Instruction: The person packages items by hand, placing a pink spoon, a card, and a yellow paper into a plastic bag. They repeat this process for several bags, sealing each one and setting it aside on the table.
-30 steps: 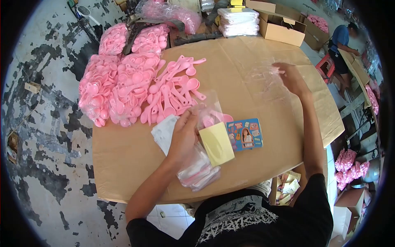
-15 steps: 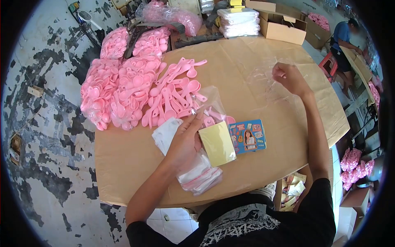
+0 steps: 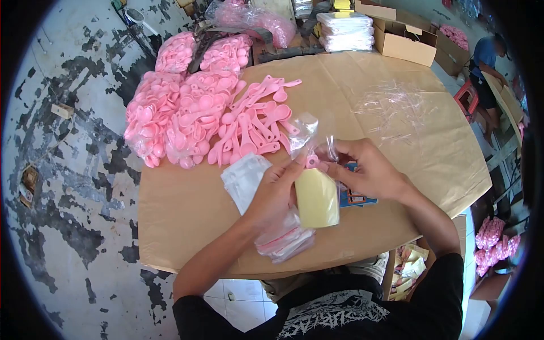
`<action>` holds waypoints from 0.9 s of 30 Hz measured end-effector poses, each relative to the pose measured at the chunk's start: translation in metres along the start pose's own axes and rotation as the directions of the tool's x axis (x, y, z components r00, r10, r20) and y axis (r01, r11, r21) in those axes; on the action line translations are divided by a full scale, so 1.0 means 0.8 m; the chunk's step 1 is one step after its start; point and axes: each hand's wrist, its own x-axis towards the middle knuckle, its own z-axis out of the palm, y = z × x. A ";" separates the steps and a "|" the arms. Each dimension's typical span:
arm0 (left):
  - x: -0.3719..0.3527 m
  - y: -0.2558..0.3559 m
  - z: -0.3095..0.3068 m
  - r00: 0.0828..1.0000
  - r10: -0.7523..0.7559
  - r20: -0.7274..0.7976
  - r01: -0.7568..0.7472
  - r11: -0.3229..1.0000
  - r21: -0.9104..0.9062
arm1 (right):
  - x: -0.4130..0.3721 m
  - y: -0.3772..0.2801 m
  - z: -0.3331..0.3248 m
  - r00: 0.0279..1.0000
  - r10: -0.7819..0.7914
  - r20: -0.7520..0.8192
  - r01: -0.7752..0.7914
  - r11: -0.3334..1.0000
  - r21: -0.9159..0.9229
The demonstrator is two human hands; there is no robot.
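Observation:
Both hands meet at a clear plastic bag (image 3: 306, 133) that holds a yellow card (image 3: 317, 199) and a pink spoon, whose handle end (image 3: 311, 161) shows above the card. My left hand (image 3: 277, 190) pinches the bag's left side. On the right side, the fingers of my right hand (image 3: 362, 170) close on the bag's upper part. Blue printed cards (image 3: 358, 198) lie partly hidden behind my right hand. White plastic bags (image 3: 245, 180) rest on the table left of my left hand, and clear bags with red strips (image 3: 286, 241) lie below it.
Loose pink spoons (image 3: 249, 127) and bulging bags of spoons (image 3: 150, 116) cover the table's back left. Thin clear strips (image 3: 394, 107) lie at the right. Behind are stacked plastic packs (image 3: 345, 33) and a cardboard box (image 3: 405, 44). Another person (image 3: 486, 62) sits at the far right.
My right hand has come from the thin strips at the right to the bag and closed on it. The bag's top is now gathered between both hands, and the view has shifted slightly.

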 end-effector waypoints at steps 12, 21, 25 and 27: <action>0.008 0.010 -0.003 0.998 0.019 -0.068 -0.024 0.996 -0.082 | -0.011 0.067 -0.149 0.956 -0.223 -0.190 -0.007 0.631 -0.776; 0.008 0.008 -0.013 0.996 0.048 -0.071 -0.048 0.999 0.004 | -0.020 0.038 -0.165 0.934 0.285 -0.217 -0.357 0.797 -0.488; 0.006 0.010 -0.008 0.998 0.021 -0.065 -0.023 0.999 -0.031 | -0.025 0.054 -0.163 0.958 0.266 -0.105 -0.282 0.816 -0.505; 0.006 0.012 -0.008 0.998 0.009 -0.058 -0.012 0.999 -0.045 | -0.024 0.072 -0.168 0.974 0.202 -0.101 -0.224 0.805 -0.549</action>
